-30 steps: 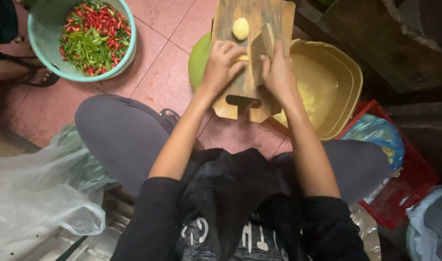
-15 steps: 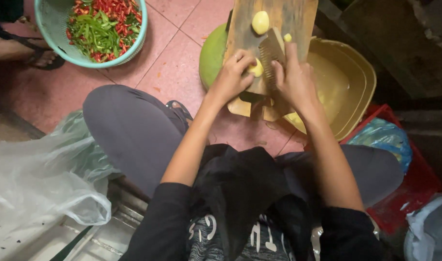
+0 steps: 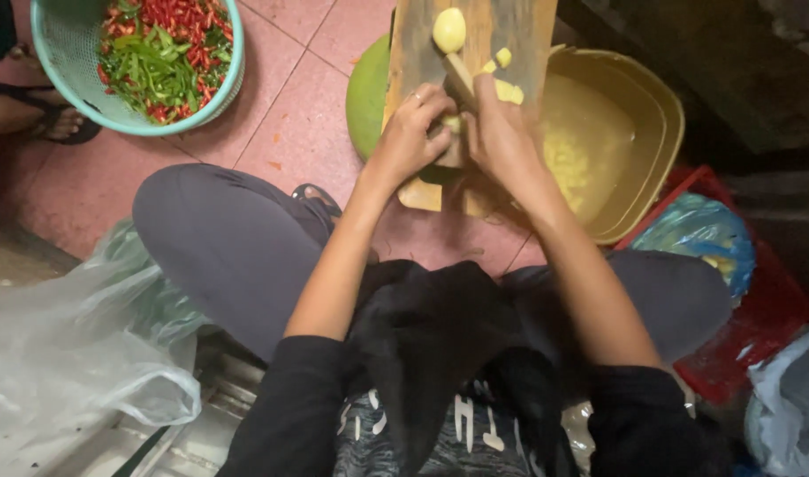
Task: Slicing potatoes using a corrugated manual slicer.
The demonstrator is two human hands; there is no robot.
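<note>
Seated on the floor, your left hand [image 3: 410, 132] pinches a pale vegetable piece [image 3: 451, 124] on the wooden cutting board [image 3: 422, 53]; your right hand [image 3: 501, 137] is closed around a knife [image 3: 460, 75].

Left hand [image 3: 410, 132] and right hand [image 3: 501, 132] close together, fingers curled; both forearms extended forward.

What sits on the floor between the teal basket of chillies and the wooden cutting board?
In the head view, bare pink floor tiles fill most of that stretch from the teal basket; a green round object lies against the wooden cutting board, partly under its left edge.
</note>
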